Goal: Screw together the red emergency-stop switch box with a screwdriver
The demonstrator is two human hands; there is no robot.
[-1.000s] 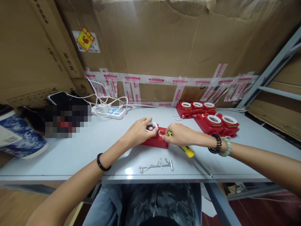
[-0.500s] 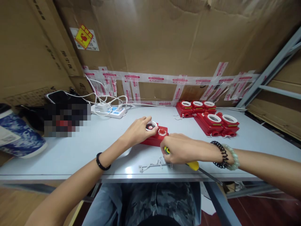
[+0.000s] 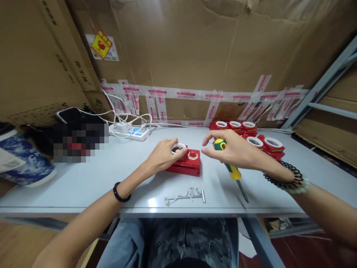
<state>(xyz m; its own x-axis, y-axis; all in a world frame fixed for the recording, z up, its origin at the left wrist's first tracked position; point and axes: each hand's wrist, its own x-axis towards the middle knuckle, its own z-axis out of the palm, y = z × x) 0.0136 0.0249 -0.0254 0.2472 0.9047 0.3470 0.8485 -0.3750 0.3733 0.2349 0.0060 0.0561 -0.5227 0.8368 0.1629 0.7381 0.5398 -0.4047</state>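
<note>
On the table in front of me lies a red box-shaped housing (image 3: 184,169) with a white ring around a dark round window and a second round red fitting beside it. My left hand (image 3: 161,154) grips its left side, thumb and fingers around the white ring. Off to the right of the housing, my right hand (image 3: 237,149) holds a green-and-yellow screwdriver (image 3: 234,172) in its palm, blade slanting down toward me. The thumb and forefinger of that hand are spread apart. Several small screws (image 3: 192,192) lie nearer me by a T-shaped metal rod (image 3: 203,196) with white string.
Several similar red housings (image 3: 272,148) stand at the back right. A white power strip (image 3: 136,134) with tangled cables lies at the back left. At far left is a blue-and-white cup (image 3: 26,160). Cardboard (image 3: 181,48) walls the back; a metal shelf frame (image 3: 331,67) rises at right.
My right hand has lifted off the housing's near right corner and moved right and away from me, carrying the screwdriver, its thumb and forefinger now parted. My left hand stays on the housing.
</note>
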